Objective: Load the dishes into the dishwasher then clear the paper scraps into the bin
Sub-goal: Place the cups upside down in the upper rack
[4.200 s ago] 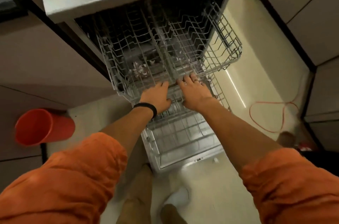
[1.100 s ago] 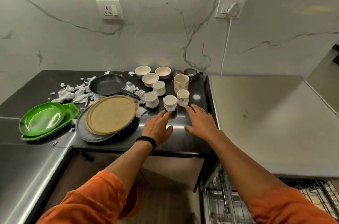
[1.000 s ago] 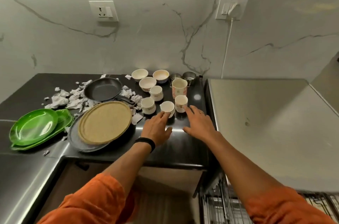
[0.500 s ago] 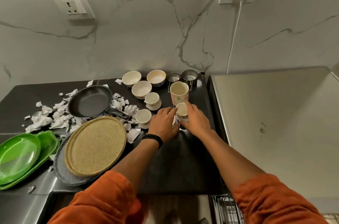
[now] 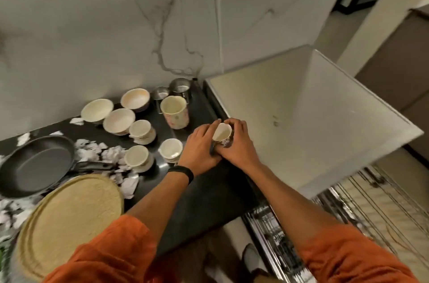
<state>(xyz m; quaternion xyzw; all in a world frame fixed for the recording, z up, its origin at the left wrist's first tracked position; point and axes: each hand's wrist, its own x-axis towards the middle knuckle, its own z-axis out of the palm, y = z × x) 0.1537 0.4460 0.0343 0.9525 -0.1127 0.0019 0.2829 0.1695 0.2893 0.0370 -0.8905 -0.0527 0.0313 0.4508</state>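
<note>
1. Both hands wrap one small cup (image 5: 222,132) at the right end of the black counter (image 5: 204,199): the left hand (image 5: 201,147) grips its left side, the right hand (image 5: 236,143) curls over its right side and rim.
2. That cup tilts, its pale inside facing up and left; whether its base touches the counter I cannot tell.
3. Just left of the hands stand two more small cups (image 5: 171,148), (image 5: 137,159), with a third (image 5: 141,130) behind them.
4. A tall mug (image 5: 174,112) stands upright behind the hands, with two steel cups (image 5: 180,86) at the wall.
5. Three bowls (image 5: 119,120) cluster left of the mug.
6. A black pan (image 5: 37,164) lies at the far left, paper scraps (image 5: 92,151) strewn around it.
7. A round tan plate (image 5: 69,215) lies near the counter's front edge.
8. The dishwasher's grey top (image 5: 301,125) adjoins the counter on the right; its wire rack (image 5: 362,201) juts out below.
</note>
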